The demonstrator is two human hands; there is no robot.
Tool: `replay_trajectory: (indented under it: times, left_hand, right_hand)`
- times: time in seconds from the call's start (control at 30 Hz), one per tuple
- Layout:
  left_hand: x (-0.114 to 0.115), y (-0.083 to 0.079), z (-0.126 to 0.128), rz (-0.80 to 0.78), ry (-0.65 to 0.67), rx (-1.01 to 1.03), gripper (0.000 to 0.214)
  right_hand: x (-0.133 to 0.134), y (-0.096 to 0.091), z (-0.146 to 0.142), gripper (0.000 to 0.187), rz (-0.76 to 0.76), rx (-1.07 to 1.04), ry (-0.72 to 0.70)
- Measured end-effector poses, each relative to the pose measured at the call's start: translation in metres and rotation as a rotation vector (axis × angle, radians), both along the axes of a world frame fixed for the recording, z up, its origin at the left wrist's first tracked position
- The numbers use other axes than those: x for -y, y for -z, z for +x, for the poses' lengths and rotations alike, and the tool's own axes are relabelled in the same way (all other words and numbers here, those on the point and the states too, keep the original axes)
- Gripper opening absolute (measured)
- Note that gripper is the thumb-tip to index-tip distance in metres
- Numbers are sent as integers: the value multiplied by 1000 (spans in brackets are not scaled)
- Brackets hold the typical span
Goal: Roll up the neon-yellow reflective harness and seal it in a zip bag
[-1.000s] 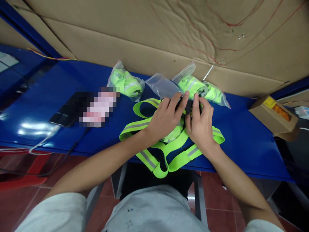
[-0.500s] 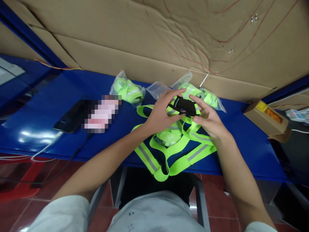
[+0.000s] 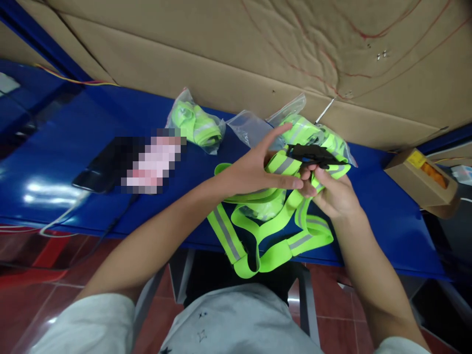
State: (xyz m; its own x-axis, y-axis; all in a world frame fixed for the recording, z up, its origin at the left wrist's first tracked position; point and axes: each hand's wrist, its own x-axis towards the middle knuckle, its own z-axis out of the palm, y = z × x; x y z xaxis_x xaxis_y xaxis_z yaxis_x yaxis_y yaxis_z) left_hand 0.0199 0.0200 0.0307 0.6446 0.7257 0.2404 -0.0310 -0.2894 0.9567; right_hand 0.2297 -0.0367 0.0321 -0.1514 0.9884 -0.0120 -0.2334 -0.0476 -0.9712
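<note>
A lime-yellow reflective vest of elastic straps (image 3: 275, 258) with grey stripes lies partly on the blue table and partly lifted. My right hand (image 3: 337, 194) pinches a strap of it beside a black buckle (image 3: 311, 153), its thumb just below the buckle. Left of the buckle is my left hand (image 3: 247, 174), with index finger and thumb stretched apart around a raised strap. The thumb crosses in front of the straps; its other fingers are mostly hidden. Under the straps a clear bag (image 3: 263, 210) partly shows.
Bagged yellow straps (image 3: 197, 125) stand at the back left, and more bagged straps (image 3: 300, 127) behind my hands. Between them lies a clear plastic bag (image 3: 249, 129). A dark phone (image 3: 101, 169) with a cable is at left, a cardboard box (image 3: 420, 182) at right. Cardboard (image 3: 206, 59) backs the table.
The buckle has moved right and tilted to a flatter view. My right hand has closed on the strap beneath it, while my left hand has spread its index finger and thumb. The camera view has shifted slightly.
</note>
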Motion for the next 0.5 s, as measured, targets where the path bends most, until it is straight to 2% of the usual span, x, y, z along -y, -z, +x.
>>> replay_trajectory:
  times: [0.1, 0.17, 0.33, 0.43, 0.5]
  left_hand:
    - [-3, -5, -4, -123, 77, -28, 52]
    - [-1, -10, -5, -184, 122, -5, 40]
    - [8, -24, -7, -366, 159, 60, 35]
    - [8, -23, -7, -533, 187, 97, 43]
    - [9, -20, -5, -637, 287, 171, 42]
  right_hand:
    - [0, -5, 0, 35, -8, -46, -12]
    - [0, -4, 2, 33, -19, -71, -27]
    - [4, -1, 9, 28, -35, -57, -66]
    - [7, -3, 5, 28, 7, -28, -40]
    - [8, -4, 3, 26, 35, -21, -6]
